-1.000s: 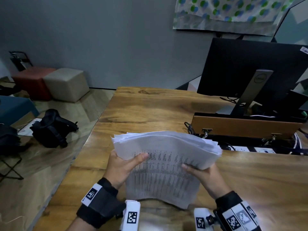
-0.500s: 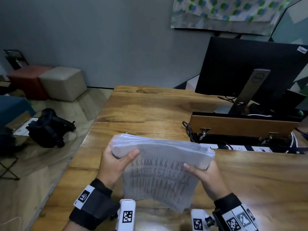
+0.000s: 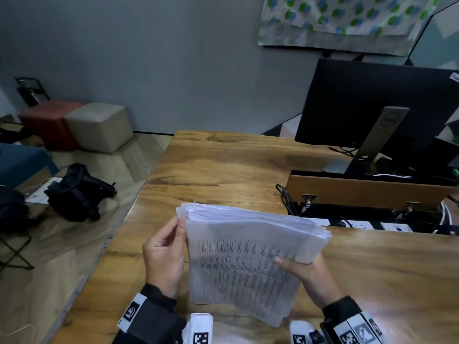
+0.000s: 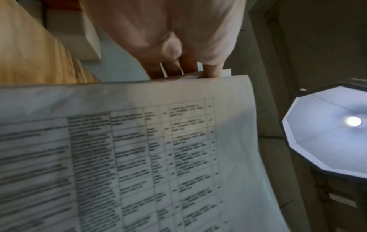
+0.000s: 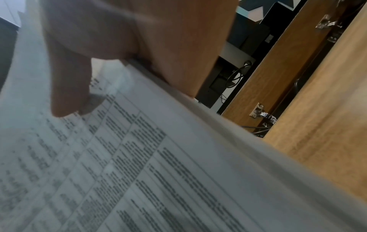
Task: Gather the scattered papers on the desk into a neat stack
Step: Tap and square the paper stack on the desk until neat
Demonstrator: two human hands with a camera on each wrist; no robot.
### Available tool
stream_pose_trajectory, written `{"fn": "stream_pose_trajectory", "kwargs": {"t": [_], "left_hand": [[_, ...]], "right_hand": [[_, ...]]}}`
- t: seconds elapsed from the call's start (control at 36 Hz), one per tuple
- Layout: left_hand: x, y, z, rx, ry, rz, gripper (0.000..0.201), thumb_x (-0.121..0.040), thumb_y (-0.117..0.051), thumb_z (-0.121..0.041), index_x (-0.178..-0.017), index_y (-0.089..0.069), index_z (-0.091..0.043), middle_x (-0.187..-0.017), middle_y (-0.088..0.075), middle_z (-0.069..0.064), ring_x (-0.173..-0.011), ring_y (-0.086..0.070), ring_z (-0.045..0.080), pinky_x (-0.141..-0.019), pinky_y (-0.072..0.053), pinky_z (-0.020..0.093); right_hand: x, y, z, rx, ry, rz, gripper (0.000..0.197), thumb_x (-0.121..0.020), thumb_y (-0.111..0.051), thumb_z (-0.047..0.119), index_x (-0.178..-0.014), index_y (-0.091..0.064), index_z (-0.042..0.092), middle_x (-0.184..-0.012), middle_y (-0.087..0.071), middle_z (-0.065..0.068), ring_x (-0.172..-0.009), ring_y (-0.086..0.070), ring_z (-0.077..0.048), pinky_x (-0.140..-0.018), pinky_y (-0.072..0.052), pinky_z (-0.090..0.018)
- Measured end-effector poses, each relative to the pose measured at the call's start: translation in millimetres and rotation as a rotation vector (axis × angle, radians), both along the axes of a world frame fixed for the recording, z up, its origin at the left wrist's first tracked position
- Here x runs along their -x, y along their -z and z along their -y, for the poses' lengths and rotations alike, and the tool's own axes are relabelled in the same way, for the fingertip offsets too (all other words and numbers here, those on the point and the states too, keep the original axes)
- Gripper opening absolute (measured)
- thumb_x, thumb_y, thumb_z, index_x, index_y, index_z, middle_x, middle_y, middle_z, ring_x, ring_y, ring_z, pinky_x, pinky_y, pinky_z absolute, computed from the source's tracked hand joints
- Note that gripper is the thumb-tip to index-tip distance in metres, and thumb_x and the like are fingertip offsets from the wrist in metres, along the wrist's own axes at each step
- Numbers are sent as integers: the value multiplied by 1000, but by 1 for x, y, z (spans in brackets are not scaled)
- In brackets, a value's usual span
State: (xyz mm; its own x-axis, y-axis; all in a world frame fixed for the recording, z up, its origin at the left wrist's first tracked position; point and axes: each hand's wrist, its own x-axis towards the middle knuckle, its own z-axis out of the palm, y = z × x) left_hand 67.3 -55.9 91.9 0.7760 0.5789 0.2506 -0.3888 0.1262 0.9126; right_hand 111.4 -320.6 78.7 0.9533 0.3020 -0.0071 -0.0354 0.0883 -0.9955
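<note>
I hold a thick stack of white printed papers (image 3: 248, 256) above the near part of the wooden desk (image 3: 223, 170). My left hand (image 3: 180, 230) grips the stack's left edge, thumb along the edge and fingers behind the sheets. My right hand (image 3: 298, 265) holds the right side, thumb pressed on the printed front sheet and fingers underneath. The upper edges of the sheets are fanned and uneven. The left wrist view shows my fingers (image 4: 178, 66) going behind the paper's (image 4: 158, 157) edge. In the right wrist view my thumb (image 5: 67, 94) lies on the table print (image 5: 158, 172).
A black monitor (image 3: 372, 103) stands at the back right behind a raised wooden cable flap (image 3: 367, 192), with a power strip (image 3: 360, 223) and cables below it. On the floor to the left are a black bag (image 3: 77, 192) and two cube stools (image 3: 99, 125).
The stack has turned so its left edge stands higher. My left thumb has come off the front sheet to the left edge. My right hand has kept its hold.
</note>
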Motion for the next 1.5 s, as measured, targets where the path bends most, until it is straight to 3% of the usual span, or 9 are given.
{"fn": "stream_pose_trajectory", "kwargs": {"t": [0.17, 0.33, 0.44, 0.67, 0.89, 1.06, 1.17, 1.33, 1.5], "left_hand": [[1, -11, 14, -24, -54, 24, 54, -85, -63, 4, -77, -77, -48, -85, -74, -26, -85, -68, -10, -85, -53, 12], [1, -9, 11, -3, 34, 34, 26, -78, -76, -39, -103, -77, -32, -104, -76, -13, -101, -69, 2, -94, -53, 23], [-6, 12, -13, 15, 530, -18, 113, -56, -83, -61, -148, -32, -19, -135, -63, 2, -121, -61, 18, -94, -53, 31], [-29, 27, -16, -129, 575, -338, 70, -31, -98, -44, -88, -77, -10, -90, -79, 4, -85, -72, 16, -74, -57, 26], [-19, 9, -3, -98, 470, -213, 48, -45, -96, -25, -89, -78, -15, -91, -79, 8, -85, -74, 17, -71, -59, 26], [-11, 10, -22, -130, 465, -356, 92, -41, -96, -43, -118, -53, -21, -98, -78, 11, -96, -73, 31, -82, -58, 43], [-15, -43, -43, -517, 280, -251, 84, -50, -92, -37, -119, -45, -41, -86, -70, 0, -85, -67, 14, -92, -50, 34], [-21, -120, -9, -1595, 123, -303, 97, -52, -67, -75, -134, -37, -33, -150, -34, 0, -140, -29, 21, -114, -30, 49], [-37, -122, 2, -1456, 670, -337, 21, -75, -78, -36, -63, -62, -32, -54, -56, -13, -51, -49, 1, -51, -37, 18]], "right_hand": [[0, 0, -1, 16, 30, 26, 57, -67, -82, 8, -120, -62, 15, -110, -75, -10, -104, -71, -26, -80, -60, -35], [-1, -4, -1, -17, 73, 6, 51, -71, -76, 4, -118, -62, 16, -107, -78, -7, -100, -73, -23, -84, -60, -35], [0, -6, 1, -43, 60, -2, 47, -72, -73, 2, -116, -62, 14, -105, -78, -8, -98, -74, -24, -80, -61, -34], [-7, 5, 1, 15, -47, -115, 73, -58, -91, 23, -122, -58, 9, -114, -74, -14, -110, -69, -33, -91, -58, -48], [-2, -12, 4, 59, 13, 29, 55, -65, -82, -4, -113, -62, 13, -102, -78, 3, -96, -73, -11, -75, -59, -25], [-3, 17, 11, 188, -27, -86, 40, -77, -79, 0, -111, -65, 15, -107, -78, 1, -103, -72, -20, -87, -60, -37], [-8, 8, 13, 267, -25, -25, 32, -79, -77, -1, -100, -68, 22, -102, -78, 6, -100, -72, -15, -83, -60, -30], [-10, -14, 2, 368, -116, 73, 11, -84, -77, 11, -94, -74, 10, -103, -75, -18, -97, -71, -27, -85, -58, -45], [-3, -25, -6, 433, -200, 110, 26, -85, -76, 18, -94, -71, -5, -93, -74, -16, -85, -69, -23, -76, -58, -41]]}}
